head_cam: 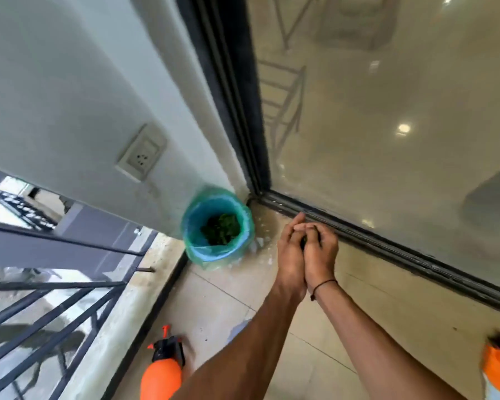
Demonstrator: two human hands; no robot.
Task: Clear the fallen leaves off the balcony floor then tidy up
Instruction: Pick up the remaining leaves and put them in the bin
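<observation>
The single head-worn camera is looking steeply down and forward from standing height, facing the balcony corner where the bin [217, 225] is sitting, with the railing [49, 301] running along its left and the glass door [387, 125] filling its right.

Bright daylight, motion blur, glare spots on glass door [401, 125].
</observation>
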